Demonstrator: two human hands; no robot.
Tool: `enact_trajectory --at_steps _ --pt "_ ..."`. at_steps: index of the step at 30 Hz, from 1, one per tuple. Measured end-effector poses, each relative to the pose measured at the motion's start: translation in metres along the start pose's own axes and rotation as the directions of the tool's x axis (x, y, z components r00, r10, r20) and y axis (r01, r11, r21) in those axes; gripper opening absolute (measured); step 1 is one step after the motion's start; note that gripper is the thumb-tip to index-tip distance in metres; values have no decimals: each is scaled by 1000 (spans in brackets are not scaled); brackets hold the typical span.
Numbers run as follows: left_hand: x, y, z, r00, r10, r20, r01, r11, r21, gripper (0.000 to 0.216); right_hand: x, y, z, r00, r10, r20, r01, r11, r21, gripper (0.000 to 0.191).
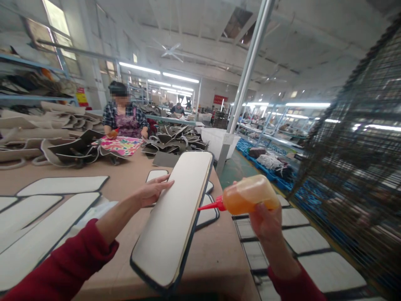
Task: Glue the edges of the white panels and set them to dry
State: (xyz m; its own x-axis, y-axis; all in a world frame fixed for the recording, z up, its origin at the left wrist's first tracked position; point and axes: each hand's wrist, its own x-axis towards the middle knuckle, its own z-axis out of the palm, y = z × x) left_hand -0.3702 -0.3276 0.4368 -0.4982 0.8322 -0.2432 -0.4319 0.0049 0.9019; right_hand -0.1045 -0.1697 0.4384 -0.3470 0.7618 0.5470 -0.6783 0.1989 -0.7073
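Observation:
A long white panel (175,213) with rounded corners and a dark edge lies slanted in front of me, tilted over the table. My left hand (154,190) grips its left edge, fingertips on the white face and thumb out of sight. In my right hand (267,217) is a squeeze bottle (249,195) of amber liquid, held on its side. Its red nozzle (209,206) points left, with the tip at the panel's right edge. Smaller white panels with dark edges, such as one small panel (206,213), lie partly hidden beneath the long one.
More white panels (62,185) lie on the brown table (219,255) at left. Other panels (303,238) rest on a rack below right. A co-worker (125,115) sits across, beside piles of grey pieces (175,140). A metal post (236,108) rises near the table's far corner.

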Motion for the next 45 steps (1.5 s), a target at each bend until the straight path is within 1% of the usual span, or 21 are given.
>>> enact_trajectory --at_steps 3,9,12,18,23,26,28,30,32,34,36,38,41,43,45 --pt "5 0 -2 999 1 36 -1 1000 7 68 -6 2 -2 1000 17 12 -17 1000 -14 66" --pt "14 2 -2 999 4 40 -5 1000 19 52 -15 1 -1 998 51 -22 -51 999 -2 69" --pt "18 2 -3 999 10 40 -11 999 32 47 -20 -1 0 996 87 -7 -87 996 1 68" --pt "23 3 -4 1000 30 -4 -30 999 38 38 -30 -1 -4 986 167 -14 -167 986 -21 72" --pt "27 2 -8 998 33 -54 -30 999 41 25 -46 0 -3 968 250 37 -249 968 -14 73" --pt "30 4 -12 992 24 -126 -22 1000 14 32 -56 -2 -1 953 290 83 -290 957 -9 73" --pt "29 5 -13 983 17 -185 -20 1000 -15 41 -58 -4 1 956 286 70 -289 956 39 72" --pt "28 5 -12 976 26 -218 -32 999 -25 52 -55 -7 5 961 277 6 -276 957 84 70" --pt "26 3 -10 973 49 -227 -52 999 -8 64 -48 -8 7 962 258 -86 -247 962 120 67" --pt "25 -2 -9 969 58 -242 -56 998 15 76 -40 -6 5 959 219 -180 -191 969 158 60" --pt "23 -7 -9 973 69 -221 -56 996 63 81 -32 -1 0 954 173 -247 -128 974 187 53" --pt "20 -11 -9 970 73 -230 -51 994 99 87 -27 5 -7 951 141 -275 -90 978 189 49" --pt "10 -15 -5 967 73 -245 -42 991 129 101 -19 9 -15 943 114 -312 -62 983 172 46" --pt "4 -17 -3 969 85 -231 -54 989 138 108 -13 6 -16 932 104 -347 -45 983 176 45" --pt "-1 -20 -3 974 95 -208 -65 987 144 108 -7 1 -14 928 83 -364 -18 984 179 46"
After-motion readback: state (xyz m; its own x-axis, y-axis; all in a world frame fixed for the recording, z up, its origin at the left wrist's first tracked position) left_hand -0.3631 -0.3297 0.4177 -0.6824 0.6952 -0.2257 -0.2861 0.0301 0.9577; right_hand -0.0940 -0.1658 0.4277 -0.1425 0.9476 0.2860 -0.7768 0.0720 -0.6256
